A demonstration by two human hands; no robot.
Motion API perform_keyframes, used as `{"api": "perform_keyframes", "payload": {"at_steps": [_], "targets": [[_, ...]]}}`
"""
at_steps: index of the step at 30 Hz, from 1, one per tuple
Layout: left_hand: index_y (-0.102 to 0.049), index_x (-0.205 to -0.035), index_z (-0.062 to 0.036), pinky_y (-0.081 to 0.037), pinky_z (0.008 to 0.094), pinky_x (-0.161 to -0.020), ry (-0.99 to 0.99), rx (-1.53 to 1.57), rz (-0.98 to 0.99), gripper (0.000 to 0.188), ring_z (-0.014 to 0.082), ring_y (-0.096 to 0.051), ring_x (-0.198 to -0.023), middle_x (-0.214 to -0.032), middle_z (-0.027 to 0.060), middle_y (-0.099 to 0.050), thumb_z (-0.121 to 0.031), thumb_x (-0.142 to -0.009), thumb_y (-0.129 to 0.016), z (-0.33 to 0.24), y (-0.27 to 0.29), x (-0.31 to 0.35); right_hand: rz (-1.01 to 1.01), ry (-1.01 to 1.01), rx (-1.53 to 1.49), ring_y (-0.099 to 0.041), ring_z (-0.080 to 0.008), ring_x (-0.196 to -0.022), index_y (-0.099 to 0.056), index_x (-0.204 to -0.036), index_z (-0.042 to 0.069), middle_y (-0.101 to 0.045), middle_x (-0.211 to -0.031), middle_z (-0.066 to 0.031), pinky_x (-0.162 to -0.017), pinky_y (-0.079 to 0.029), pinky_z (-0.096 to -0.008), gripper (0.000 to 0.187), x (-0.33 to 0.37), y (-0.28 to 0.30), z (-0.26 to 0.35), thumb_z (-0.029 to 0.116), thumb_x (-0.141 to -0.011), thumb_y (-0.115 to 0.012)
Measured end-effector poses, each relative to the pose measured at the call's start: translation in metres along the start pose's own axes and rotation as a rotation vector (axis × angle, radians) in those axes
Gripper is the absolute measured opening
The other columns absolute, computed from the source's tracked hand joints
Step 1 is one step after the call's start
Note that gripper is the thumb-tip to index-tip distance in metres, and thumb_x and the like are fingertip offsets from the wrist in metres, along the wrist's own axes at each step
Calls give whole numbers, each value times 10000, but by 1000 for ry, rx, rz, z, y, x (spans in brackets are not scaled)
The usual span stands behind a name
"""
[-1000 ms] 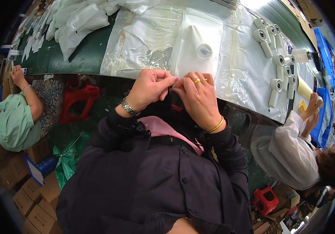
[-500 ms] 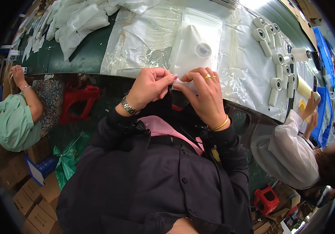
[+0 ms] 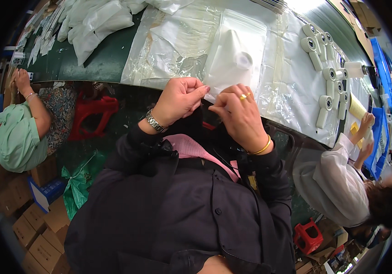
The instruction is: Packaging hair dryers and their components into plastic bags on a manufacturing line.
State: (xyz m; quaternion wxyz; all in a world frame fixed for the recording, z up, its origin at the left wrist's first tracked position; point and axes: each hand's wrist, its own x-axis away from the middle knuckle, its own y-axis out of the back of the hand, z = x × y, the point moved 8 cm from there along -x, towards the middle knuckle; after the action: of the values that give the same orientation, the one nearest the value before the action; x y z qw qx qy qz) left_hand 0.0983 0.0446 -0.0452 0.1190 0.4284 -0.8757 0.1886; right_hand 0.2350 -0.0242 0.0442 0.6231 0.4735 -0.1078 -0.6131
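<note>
A frosted translucent zip bag (image 3: 223, 50) lies on the table in front of me, its near end toward my hands. On or inside it shows a pale round-headed piece (image 3: 243, 60); I cannot tell which. My left hand (image 3: 180, 98) is closed, thumb and forefinger pinched at the bag's near left corner. My right hand (image 3: 241, 114) is also closed, its fingertips pinched together just below the bag's near edge. Whatever those right fingertips hold, if anything, is too small to make out.
Several white round-headed devices with handles (image 3: 325, 102) lie on the right of the plastic-covered table. White plastic bags (image 3: 97, 27) are heaped at the far left. Co-workers sit on both sides, one in a green top (image 3: 18, 141), one in a white top (image 3: 337, 182).
My right hand has drawn slightly right and toward me, its fingertips coming away from the bag's near edge. My left hand stays pinched by the corner.
</note>
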Motion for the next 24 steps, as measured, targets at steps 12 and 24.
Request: {"api": "perform_keyframes", "payload": {"at_steps": [12,24], "targets": [[-692,-993,-17,-312,213,-418,62,12,22,212,31,-450,-448,-635,-14,-611,-216,-1065,-695,-11,17,12,-512,-538,-618,-626,-171,-805,-589,-1115,-16,-677,-907,-96,-849,-528,-340,117,98,89,-46,6,-1040,-676],[-715,-1151,-44,-469,224,-587,-344,-228,-185,156,90,-627,-673,-854,32,-702,-61,-996,-719,-46,50,27,-292,-198,252,-642,-273,-965,-755,-1022,74,-721,-967,-44,-944,-504,-372,230,72,58,-24,15,-826,-860]]}}
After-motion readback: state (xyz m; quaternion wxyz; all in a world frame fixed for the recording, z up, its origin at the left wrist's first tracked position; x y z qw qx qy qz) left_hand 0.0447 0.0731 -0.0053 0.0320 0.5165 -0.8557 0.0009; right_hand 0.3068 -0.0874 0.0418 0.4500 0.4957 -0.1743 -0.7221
